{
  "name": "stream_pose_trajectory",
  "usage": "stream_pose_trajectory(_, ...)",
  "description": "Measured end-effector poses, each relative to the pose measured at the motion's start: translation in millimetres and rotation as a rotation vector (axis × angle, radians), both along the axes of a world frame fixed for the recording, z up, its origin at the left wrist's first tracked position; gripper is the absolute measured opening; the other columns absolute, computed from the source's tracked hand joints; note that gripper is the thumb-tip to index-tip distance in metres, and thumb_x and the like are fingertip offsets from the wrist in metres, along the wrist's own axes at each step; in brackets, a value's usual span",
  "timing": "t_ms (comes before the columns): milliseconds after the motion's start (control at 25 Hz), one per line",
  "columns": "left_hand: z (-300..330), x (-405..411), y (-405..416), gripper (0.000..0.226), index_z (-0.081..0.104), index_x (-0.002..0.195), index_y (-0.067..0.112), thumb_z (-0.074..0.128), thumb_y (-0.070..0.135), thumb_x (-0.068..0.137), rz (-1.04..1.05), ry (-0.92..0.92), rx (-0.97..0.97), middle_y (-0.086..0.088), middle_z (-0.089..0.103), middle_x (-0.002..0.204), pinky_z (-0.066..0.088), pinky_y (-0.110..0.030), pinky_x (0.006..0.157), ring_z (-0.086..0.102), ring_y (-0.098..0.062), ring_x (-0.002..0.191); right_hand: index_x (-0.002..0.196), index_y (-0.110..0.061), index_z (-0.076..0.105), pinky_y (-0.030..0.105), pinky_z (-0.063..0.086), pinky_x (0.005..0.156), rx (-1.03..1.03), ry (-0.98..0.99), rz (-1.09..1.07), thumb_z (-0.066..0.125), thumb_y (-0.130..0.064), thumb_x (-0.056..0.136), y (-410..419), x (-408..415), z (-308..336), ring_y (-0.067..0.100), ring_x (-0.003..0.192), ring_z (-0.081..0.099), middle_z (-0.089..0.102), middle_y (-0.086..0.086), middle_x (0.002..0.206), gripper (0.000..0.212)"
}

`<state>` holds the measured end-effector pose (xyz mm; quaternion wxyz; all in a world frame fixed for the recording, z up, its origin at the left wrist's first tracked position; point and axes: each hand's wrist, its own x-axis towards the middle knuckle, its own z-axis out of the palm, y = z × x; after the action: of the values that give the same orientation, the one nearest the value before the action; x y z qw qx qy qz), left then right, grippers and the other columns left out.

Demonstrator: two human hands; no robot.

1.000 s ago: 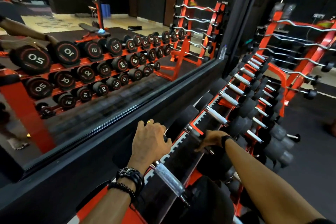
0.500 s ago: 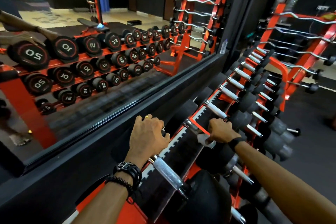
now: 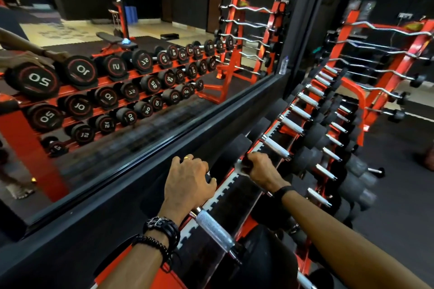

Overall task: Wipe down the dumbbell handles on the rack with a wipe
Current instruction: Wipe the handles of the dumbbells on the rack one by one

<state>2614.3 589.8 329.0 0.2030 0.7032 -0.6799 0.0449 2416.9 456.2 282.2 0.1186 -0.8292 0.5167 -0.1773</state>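
I see my right hand (image 3: 260, 171) curled around one dumbbell handle on the top tier of the red rack (image 3: 352, 91), pinching a white wipe (image 3: 240, 166) against it. My left hand (image 3: 187, 180) rests with loosely bent fingers on a black dumbbell head (image 3: 231, 155), gripping nothing. One knurled handle (image 3: 215, 230) lies nearest me; I count about seven bare handles beyond my right hand. One mirror (image 3: 117, 77) runs along the left.
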Motion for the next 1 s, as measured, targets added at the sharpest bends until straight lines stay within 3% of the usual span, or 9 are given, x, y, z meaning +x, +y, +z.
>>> stream_pose_trajectory(200,-1.8,1.0,-0.2,0.037,0.069,0.109,0.023,0.057,0.053,0.092,-0.002,0.002,-0.019,0.008,0.064,0.101,0.038,-0.029,0.092,0.036,-0.007,0.083,0.086,-0.006,0.06,0.033,0.037,0.066,-0.094,0.075,0.033,0.063,-0.007,0.086,8.8,-4.2,-13.5,0.027,0.079,0.056,0.056,0.007,0.089,0.004)
stream_pose_trajectory(320,-4.7,2.1,-4.0,0.038,0.07,0.105,0.022,0.056,0.055,0.09,0.006,-0.032,-0.038,0.008,0.064,0.096,0.04,-0.031,0.092,0.045,-0.009,0.083,0.084,-0.006,0.056,0.037,0.035,0.066,-0.097,0.188,-0.019,0.061,-0.015,0.088,24.1,-28.4,-24.8,0.033,0.08,0.055,0.056,0.012,0.087,0.011)
stream_pose_trajectory(480,-6.5,1.8,-5.8,0.037,0.07,0.103,0.023,0.056,0.055,0.09,-0.001,-0.031,-0.029,0.009,0.064,0.094,0.039,-0.032,0.093,0.054,-0.008,0.089,0.079,-0.006,0.053,0.032,0.035,0.063,-0.12,0.06,-0.022,0.06,0.001,0.084,15.1,-14.7,-21.0,0.03,0.072,0.052,0.052,0.009,0.08,0.011)
stream_pose_trajectory(600,-6.4,2.3,-5.0,0.037,0.07,0.103,0.023,0.057,0.055,0.089,-0.004,-0.023,-0.042,0.009,0.065,0.094,0.039,-0.032,0.094,0.055,-0.008,0.089,0.075,-0.014,0.05,0.03,0.035,0.063,-0.036,-0.013,-0.027,0.061,-0.008,0.09,6.7,0.7,-14.6,0.024,0.069,0.052,0.053,0.004,0.077,0.02)
stream_pose_trajectory(720,-8.7,3.2,-6.4,0.036,0.071,0.101,0.023,0.058,0.054,0.089,0.001,-0.015,-0.054,0.009,0.063,0.091,0.04,-0.032,0.094,0.054,-0.009,0.087,0.082,-0.012,0.056,0.034,0.039,0.063,-0.053,0.135,-0.069,0.057,-0.015,0.092,22.2,-14.3,-9.7,0.034,0.077,0.061,0.061,0.009,0.082,0.011)
stream_pose_trajectory(800,-9.8,3.8,-7.9,0.037,0.07,0.101,0.023,0.057,0.055,0.089,0.0,-0.022,-0.056,0.009,0.063,0.091,0.04,-0.033,0.094,0.054,-0.009,0.088,0.096,-0.012,0.058,0.038,0.042,0.078,-0.074,0.399,-0.127,0.051,-0.015,0.089,42.6,-28.1,-4.7,0.035,0.091,0.063,0.065,0.01,0.098,0.01)
stream_pose_trajectory(880,-11.1,4.5,-8.7,0.037,0.07,0.103,0.023,0.057,0.055,0.089,-0.004,-0.026,-0.061,0.009,0.064,0.093,0.04,-0.033,0.095,0.055,-0.009,0.091,0.103,-0.013,0.057,0.044,0.035,0.099,-0.012,0.581,-0.179,0.048,-0.017,0.088,56.7,-24.0,-5.6,0.031,0.099,0.063,0.064,0.007,0.107,0.018)
stream_pose_trajectory(1000,-11.8,4.0,-8.6,0.036,0.071,0.101,0.023,0.06,0.054,0.087,-0.002,-0.017,-0.061,0.009,0.065,0.092,0.04,-0.032,0.091,0.056,-0.009,0.088,0.111,-0.007,0.058,0.061,0.026,0.107,0.121,0.5,-0.201,0.051,-0.021,0.085,53.5,-4.0,-11.1,0.033,0.106,0.061,0.06,0.011,0.113,0.03)
